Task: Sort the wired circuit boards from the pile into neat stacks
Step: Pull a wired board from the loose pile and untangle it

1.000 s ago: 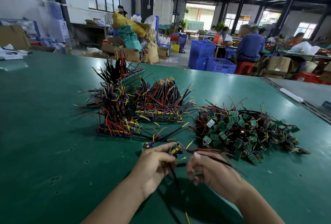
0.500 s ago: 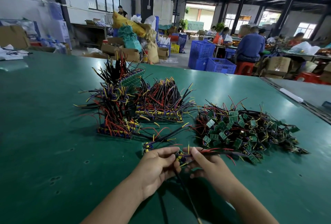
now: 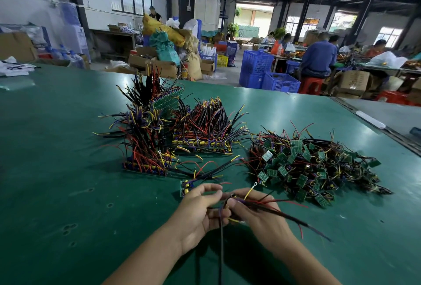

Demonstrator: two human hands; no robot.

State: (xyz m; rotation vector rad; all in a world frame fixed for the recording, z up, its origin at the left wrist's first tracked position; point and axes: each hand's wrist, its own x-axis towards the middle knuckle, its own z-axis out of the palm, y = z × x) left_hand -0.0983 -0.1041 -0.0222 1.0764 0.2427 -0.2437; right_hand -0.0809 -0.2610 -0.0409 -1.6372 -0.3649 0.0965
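A loose pile of small green wired circuit boards (image 3: 312, 166) lies at the right of the green table (image 3: 57, 170). Two neat stacks with wires standing up sit to the left: a near stack (image 3: 145, 159) and a far stack (image 3: 202, 134). One single board (image 3: 186, 187) lies just in front of the near stack. My left hand (image 3: 200, 209) and my right hand (image 3: 257, 216) meet low in the middle, both pinching one wired board whose black, red and yellow wires (image 3: 284, 213) trail right and down. The board itself is mostly hidden by my fingers.
A green perforated panel (image 3: 168, 100) leans behind the stacks. The table's right edge has a metal rail (image 3: 373, 122). Beyond the far edge stand blue crates (image 3: 268, 72), cardboard boxes and seated people at other tables.
Both hands have drawn closer together around the wired board. The wires now swing out to the right and a black wire hangs down between my wrists.
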